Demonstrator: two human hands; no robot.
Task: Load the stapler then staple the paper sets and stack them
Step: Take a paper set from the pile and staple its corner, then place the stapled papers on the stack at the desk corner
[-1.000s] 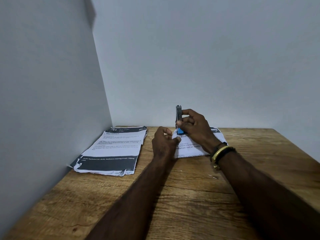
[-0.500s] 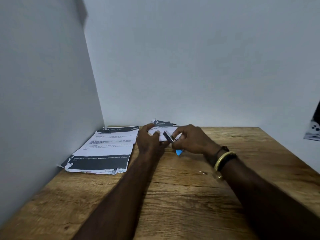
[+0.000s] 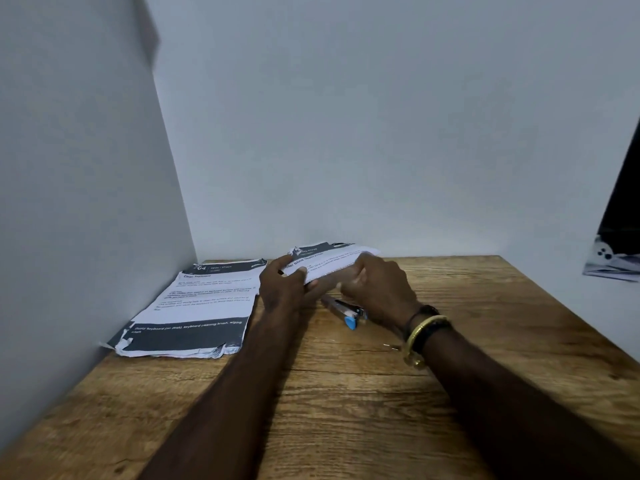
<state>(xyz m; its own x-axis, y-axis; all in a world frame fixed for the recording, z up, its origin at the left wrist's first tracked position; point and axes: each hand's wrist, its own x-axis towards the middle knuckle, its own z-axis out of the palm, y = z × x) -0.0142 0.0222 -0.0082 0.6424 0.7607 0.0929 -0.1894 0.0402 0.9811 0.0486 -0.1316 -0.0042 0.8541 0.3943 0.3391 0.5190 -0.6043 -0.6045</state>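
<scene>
A printed paper set [image 3: 329, 259] is lifted off the wooden table at the back centre, tilted up toward me. My left hand [image 3: 282, 289] grips its left edge and my right hand [image 3: 375, 289] grips its near right part. The small stapler [image 3: 344, 310], grey with a blue end, lies on the table just under and in front of my right hand, with neither hand on it. A stack of printed paper sets [image 3: 201, 306] lies flat at the left, next to the side wall.
The wooden table [image 3: 346, 410] sits in a corner between a left wall and a back wall. A loose staple [image 3: 391, 347] lies near my right wrist. A dark object [image 3: 620, 237] hangs at the right edge of the view.
My right hand has set the stapler down on the table and taken hold of the paper set. Both hands have lifted the set and moved it left.
</scene>
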